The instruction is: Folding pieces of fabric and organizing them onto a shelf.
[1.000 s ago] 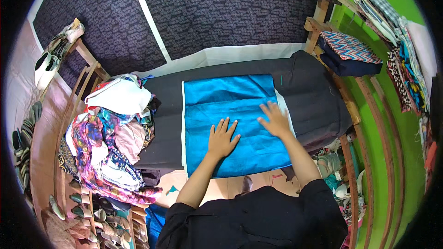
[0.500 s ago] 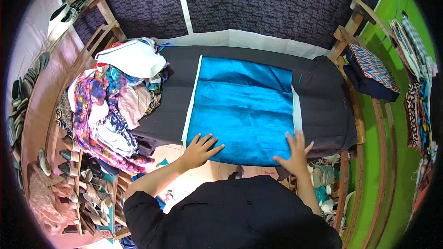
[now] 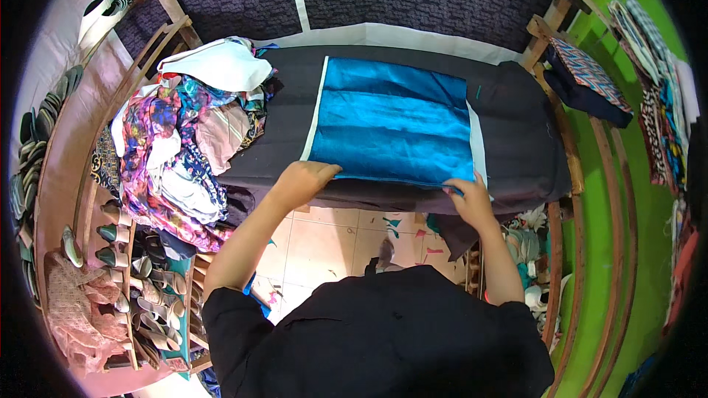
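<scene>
A shiny blue cloth with white strips along its left and right sides lies on a table covered in black cloth. Its near edge runs straight between my two hands. My left hand pinches the near left corner, thumb and fingers pressed together. At the near right corner, my right hand grips the edge beside the white strip. Shallow creases cross the blue cloth from side to side.
A heap of patterned and white clothes covers the table's left end. Wooden rails stand at both sides. Folded textiles rest on the right rail. Shoes fill a rack at lower left. Fabric scraps lie on the tiled floor.
Both hands went from lying spread on the blue cloth to gripping its near corners. The cloth's near edge, which hung past the table front, is now up on the table.
</scene>
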A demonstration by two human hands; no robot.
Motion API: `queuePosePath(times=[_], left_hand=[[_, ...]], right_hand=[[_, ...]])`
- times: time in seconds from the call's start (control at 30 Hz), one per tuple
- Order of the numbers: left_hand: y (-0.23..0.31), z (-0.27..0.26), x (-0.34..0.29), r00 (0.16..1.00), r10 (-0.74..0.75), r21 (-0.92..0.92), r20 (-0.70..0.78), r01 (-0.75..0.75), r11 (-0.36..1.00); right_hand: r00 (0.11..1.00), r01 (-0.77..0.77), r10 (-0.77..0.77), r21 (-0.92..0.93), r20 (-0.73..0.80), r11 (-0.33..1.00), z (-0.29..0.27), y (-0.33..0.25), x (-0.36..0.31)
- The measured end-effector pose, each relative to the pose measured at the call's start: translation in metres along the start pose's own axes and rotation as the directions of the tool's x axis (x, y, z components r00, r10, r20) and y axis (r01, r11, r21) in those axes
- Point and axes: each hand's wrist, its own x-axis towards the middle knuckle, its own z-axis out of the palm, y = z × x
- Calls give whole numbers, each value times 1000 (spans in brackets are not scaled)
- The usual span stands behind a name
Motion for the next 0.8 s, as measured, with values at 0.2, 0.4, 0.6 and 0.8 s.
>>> queuePosePath(times=[0.2, 0.4, 0.6, 0.8], left_hand=[[9, -5, -16, 998, -43, -12, 55, 43, 999], [36, -40, -21, 988, -97, -176, 123, 118, 977], [54, -94, -4, 897, -189, -302, 401, 324, 896], [11, -92, 42, 964, -221, -118, 147, 238, 964]], right_hand=[[998, -58, 56, -63, -31, 996, -16, -15, -9], [998, -63, 65, -118, 21, 991, -49, -42, -42], [1000, 28, -29, -170, -7, 985, -97, -68, -57], [995, -11, -7, -179, -97, 984, -104, -54, 8]])
